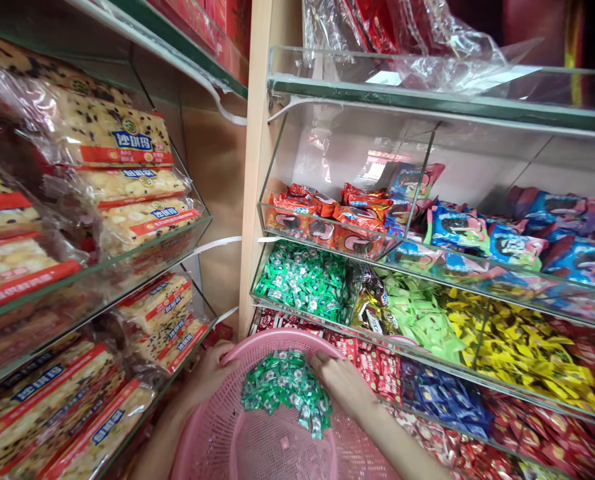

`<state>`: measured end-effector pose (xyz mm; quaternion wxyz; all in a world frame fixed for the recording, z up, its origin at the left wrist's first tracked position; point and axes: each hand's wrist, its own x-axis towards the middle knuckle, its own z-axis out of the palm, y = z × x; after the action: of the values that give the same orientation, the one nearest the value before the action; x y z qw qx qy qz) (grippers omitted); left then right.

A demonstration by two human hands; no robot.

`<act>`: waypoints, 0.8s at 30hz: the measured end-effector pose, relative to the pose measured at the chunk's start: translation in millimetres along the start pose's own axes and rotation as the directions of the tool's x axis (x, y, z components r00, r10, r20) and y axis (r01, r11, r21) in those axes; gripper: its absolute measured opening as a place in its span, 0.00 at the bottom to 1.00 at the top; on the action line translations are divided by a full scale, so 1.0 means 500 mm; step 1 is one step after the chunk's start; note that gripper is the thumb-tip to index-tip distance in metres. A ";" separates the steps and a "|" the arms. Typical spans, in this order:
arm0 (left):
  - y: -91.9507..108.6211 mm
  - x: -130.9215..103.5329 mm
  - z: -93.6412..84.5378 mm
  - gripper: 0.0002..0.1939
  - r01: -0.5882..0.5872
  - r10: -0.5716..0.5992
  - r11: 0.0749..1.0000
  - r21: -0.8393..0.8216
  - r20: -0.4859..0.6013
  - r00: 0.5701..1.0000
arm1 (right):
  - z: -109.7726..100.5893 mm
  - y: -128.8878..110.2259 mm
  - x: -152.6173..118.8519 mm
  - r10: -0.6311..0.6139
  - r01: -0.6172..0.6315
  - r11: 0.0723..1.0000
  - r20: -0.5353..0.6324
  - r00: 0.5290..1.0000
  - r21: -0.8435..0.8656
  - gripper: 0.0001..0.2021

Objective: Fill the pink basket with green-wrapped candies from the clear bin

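A pink plastic basket (257, 337) with a perforated wall is in front of the shelves at the lower middle. My left hand (216, 369) is closed over its left rim. Inside the basket, green-wrapped candies (284, 390) are heaped against the far side. At the right edge of that heap is my right hand (340, 381), its fingers curled in and touching the candies; what is in its grip is hidden. Just beyond the basket, a clear bin holds more green-wrapped candies (302, 280) of the same look.
Glass shelves (477, 273) on the right carry red-orange packets (360, 223), blue packets (460, 227), light green candies (422, 313) and yellow candies (517, 347). Packaged puffed-grain bars (127, 133) fill the left shelves. A wooden post (258, 133) stands between both sides.
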<state>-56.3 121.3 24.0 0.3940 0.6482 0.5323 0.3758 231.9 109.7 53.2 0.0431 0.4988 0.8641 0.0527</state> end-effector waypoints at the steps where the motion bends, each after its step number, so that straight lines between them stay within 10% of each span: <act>1: -0.002 0.000 0.000 0.10 0.002 -0.002 1.000 -0.002 0.001 1.000 | 0.008 -0.001 -0.002 -0.013 0.014 0.999 0.027 1.000 -0.049 0.17; 18: -0.001 -0.004 0.002 0.08 -0.018 0.018 0.999 0.039 -0.014 1.000 | 0.018 -0.027 0.010 -0.011 0.021 0.997 0.136 0.991 -0.075 0.29; 24: 0.006 -0.008 0.004 0.09 0.008 -0.008 1.000 0.002 -0.016 1.000 | 0.030 -0.014 0.012 0.056 -0.067 0.987 0.084 0.995 0.144 0.17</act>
<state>-54.1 117.0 25.7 0.3907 0.6435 0.5383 0.3788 224.9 112.2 37.2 0.0390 0.5286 0.8474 -0.0294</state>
